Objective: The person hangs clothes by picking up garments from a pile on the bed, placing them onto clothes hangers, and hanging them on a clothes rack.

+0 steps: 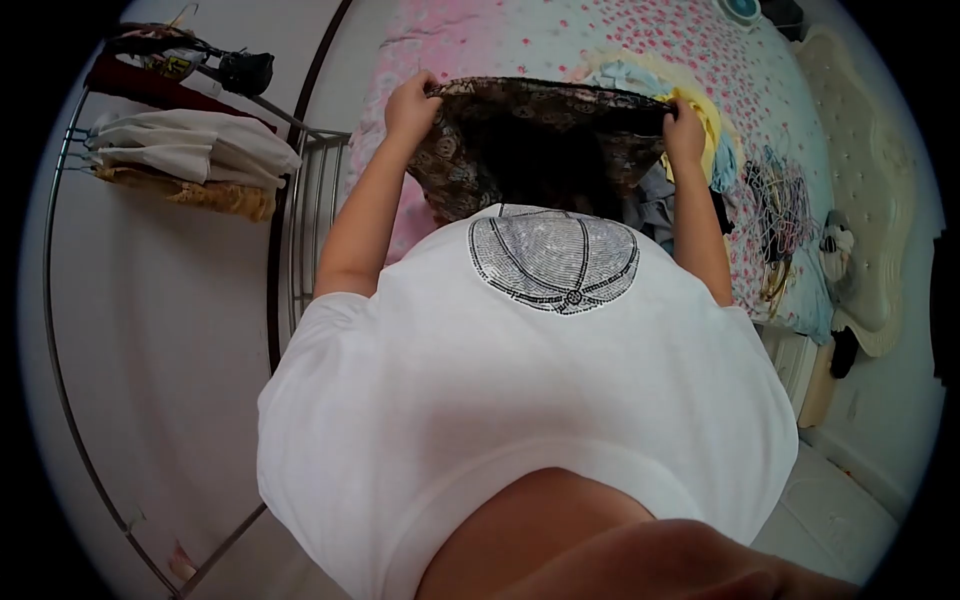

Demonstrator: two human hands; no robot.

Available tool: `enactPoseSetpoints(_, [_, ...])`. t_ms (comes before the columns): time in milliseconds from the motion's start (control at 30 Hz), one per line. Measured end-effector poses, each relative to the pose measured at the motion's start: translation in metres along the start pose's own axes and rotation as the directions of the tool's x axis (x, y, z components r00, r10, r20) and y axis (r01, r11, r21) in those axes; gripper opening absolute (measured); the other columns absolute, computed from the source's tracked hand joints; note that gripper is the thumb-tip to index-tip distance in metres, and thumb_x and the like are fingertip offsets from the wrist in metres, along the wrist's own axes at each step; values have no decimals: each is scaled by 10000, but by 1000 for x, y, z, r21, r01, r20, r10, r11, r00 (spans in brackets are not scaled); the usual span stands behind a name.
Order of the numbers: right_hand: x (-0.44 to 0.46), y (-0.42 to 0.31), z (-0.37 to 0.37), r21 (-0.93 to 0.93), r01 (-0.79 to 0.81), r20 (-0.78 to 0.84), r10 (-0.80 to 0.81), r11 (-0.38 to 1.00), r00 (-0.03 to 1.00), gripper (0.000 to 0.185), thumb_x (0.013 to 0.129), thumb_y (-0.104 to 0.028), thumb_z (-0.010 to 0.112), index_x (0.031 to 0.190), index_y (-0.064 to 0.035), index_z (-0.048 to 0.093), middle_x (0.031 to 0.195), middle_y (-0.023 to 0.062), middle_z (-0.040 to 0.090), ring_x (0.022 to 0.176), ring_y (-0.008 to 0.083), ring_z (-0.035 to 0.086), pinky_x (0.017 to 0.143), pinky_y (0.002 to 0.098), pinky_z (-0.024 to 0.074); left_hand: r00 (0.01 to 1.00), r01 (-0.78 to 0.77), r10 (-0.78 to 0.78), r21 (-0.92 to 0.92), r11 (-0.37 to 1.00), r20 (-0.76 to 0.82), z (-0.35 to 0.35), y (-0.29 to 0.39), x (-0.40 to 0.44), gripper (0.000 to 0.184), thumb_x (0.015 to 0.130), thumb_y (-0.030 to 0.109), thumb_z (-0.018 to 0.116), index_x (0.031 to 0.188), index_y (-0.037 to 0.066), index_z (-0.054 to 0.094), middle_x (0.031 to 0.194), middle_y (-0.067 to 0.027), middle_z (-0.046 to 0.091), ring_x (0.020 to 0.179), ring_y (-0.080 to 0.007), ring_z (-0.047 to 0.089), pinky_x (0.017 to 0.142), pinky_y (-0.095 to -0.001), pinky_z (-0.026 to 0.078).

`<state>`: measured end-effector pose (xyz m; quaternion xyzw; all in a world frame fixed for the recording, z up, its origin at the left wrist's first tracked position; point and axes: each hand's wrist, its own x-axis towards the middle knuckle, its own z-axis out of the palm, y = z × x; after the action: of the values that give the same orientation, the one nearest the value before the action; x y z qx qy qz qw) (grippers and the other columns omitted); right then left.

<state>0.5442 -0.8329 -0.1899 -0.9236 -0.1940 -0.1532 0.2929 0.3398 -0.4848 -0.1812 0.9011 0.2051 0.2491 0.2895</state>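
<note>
A dark patterned cloth (pixel 455 165) is stretched between my two hands in front of my chest, its upper edge running nearly straight across. My left hand (pixel 411 108) has its fingers closed on the left end of that edge. At the right end, my right hand (pixel 684 132) grips the cloth with closed fingers. The middle of the cloth sags and looks very dark. Its lower part is hidden behind my white shirt (pixel 540 380).
Beyond the cloth lies a bed with a floral sheet (pixel 520 35). Yellow cloth (pixel 711 135) and a heap of hangers (pixel 780 205) lie on it at the right, near the padded headboard (pixel 860 190). Clothes (pixel 190 145) hang from a metal rack at the left.
</note>
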Motion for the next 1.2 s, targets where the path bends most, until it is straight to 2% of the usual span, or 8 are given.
enactPoseSetpoints(233, [20, 15, -10, -51, -106, 8, 106, 993, 994, 272, 788, -181, 477, 1000, -26, 547, 911, 190, 598, 851, 343, 568, 711, 416, 442, 999, -25, 28, 107, 994, -30, -8, 23, 6, 217, 626, 112, 572, 839, 85, 548, 742, -153, 587, 738, -343, 559, 605, -419, 417])
enactPoseSetpoints(400, [34, 49, 16, 359, -61, 98, 28, 931, 995, 293, 795, -196, 494, 995, 15, 534, 896, 164, 596, 860, 295, 572, 755, 353, 432, 1000, 10, -10, 50, 999, 3, 1, -2, 25, 223, 697, 214, 570, 883, 92, 583, 759, -156, 597, 749, -344, 565, 631, -412, 430])
enactPoseSetpoints(533, [20, -38, -13, 492, -68, 362, -132, 868, 923, 279, 764, -169, 549, 949, 39, 542, 974, 164, 567, 920, 310, 548, 796, 354, 431, 994, -103, 103, -11, 995, 35, -4, 39, 43, 298, 768, 348, 558, 871, 73, 615, 755, -148, 607, 722, -333, 574, 631, -396, 438])
enactPoseSetpoints(667, [7, -100, 19, 434, 566, 31, -639, 701, 768, 246, 655, -43, 639, 867, 8, 525, 1188, 158, 434, 1059, 322, 466, 866, 348, 410, 902, -367, 407, -239, 899, 144, 28, 87, 44, 235, 776, 262, 591, 879, 53, 622, 726, -125, 601, 643, -248, 565, 584, -321, 422])
enactPoseSetpoints(733, [3, -123, 28, 557, 533, -12, -635, 637, 772, 347, 644, -24, 641, 950, -37, 479, 1232, 158, 399, 1095, 335, 435, 880, 342, 399, 848, -449, 488, -208, 869, 208, 37, 108, 34, 202, 752, 227, 609, 859, 56, 627, 713, -117, 595, 632, -249, 554, 583, -326, 420])
enactPoseSetpoints(767, [0, -128, 35, 648, 516, -98, -610, 561, 786, 499, 644, -2, 634, 1090, -74, 422, 1160, 187, 461, 1041, 350, 480, 832, 353, 424, 843, -468, 501, -195, 862, 197, 42, 115, 28, 173, 736, 199, 617, 832, 56, 628, 712, -115, 592, 627, -259, 548, 586, -328, 421])
enactPoseSetpoints(900, [-14, -124, 29, 413, 360, 281, -494, 836, 823, 475, 673, -74, 631, 1119, -94, 466, 881, 160, 586, 851, 340, 564, 712, 385, 450, 874, -377, 427, -232, 897, 233, 45, 110, 14, 181, 730, 189, 628, 835, 42, 614, 744, -109, 600, 656, -255, 560, 608, -332, 430])
enactPoseSetpoints(1200, [-18, -107, 7, 545, 356, 183, -523, 759, 833, 223, 703, -83, 593, 918, -41, 550, 860, 134, 591, 804, 300, 571, 692, 333, 449, 772, -264, 402, -326, 908, 493, 65, 48, -16, 562, 631, 257, 728, 1096, 22, 518, 996, -141, 589, 935, -264, 562, 822, -329, 427])
